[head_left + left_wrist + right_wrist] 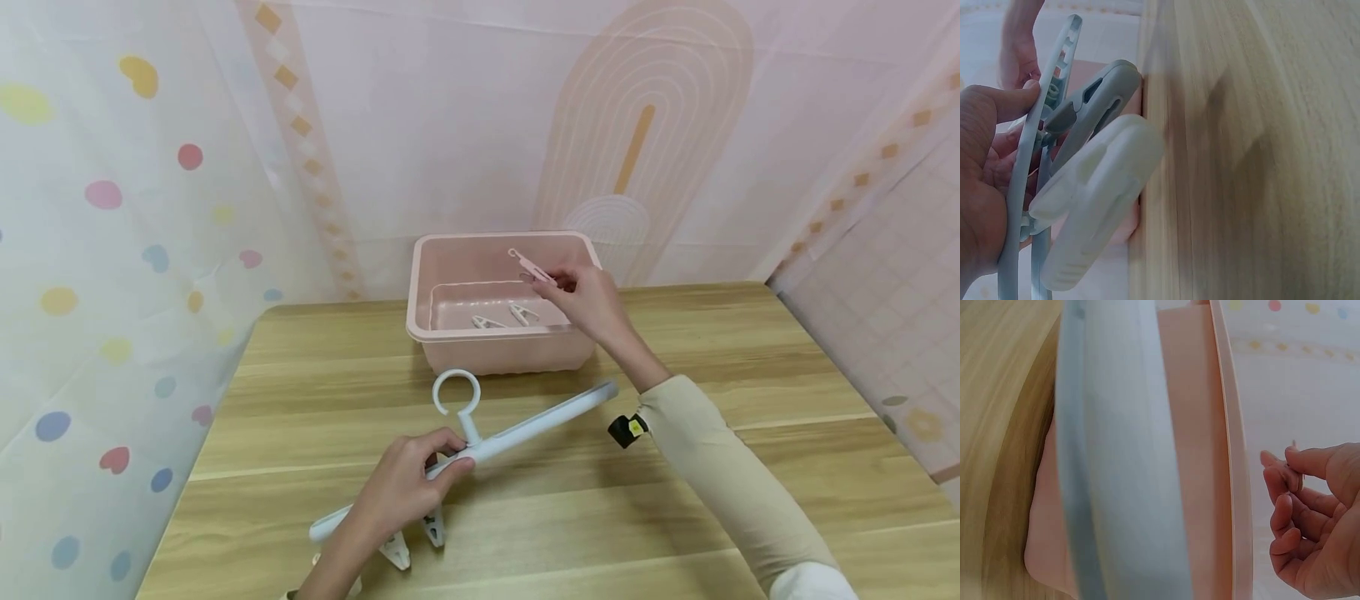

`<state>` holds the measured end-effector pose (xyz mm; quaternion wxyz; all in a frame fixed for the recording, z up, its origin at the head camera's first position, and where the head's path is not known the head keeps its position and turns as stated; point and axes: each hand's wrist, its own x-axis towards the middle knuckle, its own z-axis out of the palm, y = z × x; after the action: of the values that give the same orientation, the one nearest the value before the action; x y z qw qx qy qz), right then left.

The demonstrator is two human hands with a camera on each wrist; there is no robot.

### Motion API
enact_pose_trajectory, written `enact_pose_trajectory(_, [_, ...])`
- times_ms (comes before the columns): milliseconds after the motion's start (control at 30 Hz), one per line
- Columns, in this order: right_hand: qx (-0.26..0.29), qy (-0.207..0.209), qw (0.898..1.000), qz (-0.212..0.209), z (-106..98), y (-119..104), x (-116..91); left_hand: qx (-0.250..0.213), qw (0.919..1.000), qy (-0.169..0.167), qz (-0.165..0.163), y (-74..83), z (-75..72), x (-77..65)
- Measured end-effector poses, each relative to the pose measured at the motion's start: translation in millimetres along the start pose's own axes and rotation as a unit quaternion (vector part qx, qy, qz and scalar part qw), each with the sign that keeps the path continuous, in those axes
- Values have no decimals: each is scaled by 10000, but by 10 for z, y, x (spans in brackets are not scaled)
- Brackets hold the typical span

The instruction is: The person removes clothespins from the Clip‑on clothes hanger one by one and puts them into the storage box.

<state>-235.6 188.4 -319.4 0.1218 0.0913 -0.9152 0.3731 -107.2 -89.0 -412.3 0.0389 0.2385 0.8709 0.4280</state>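
Observation:
My left hand point(408, 487) grips a pale blue clip hanger point(540, 423) near its middle, just below the round hook point(457, 372). Several clips hang under its bar; the left wrist view shows a white clip point(1104, 194) and a grey clip point(1100, 94) close up. Over the pink basin point(517, 354), my right hand point(588, 304) pinches a small pink clothespin point(534, 268) with a ring at its end. In the right wrist view that clothespin is mostly hidden by the fingers. Two white clothespins point(522, 314) lie on the basin's floor.
The basin stands at the back of the wooden table point(697, 350), close to the patterned cloth backdrop point(442, 125). The hanger's right end reaches toward the right forearm. A black strap device point(624, 431) sits at the right wrist.

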Motion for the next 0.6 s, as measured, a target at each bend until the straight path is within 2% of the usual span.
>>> enact_pose_trajectory(300, [-110,118,9998,128,4,27,50,71,9998,22,185,-5,49,8])
enact_pose_trajectory(600, [322,358,9983,326,-22,25,81,64,9998,30,197,-20,69,6])
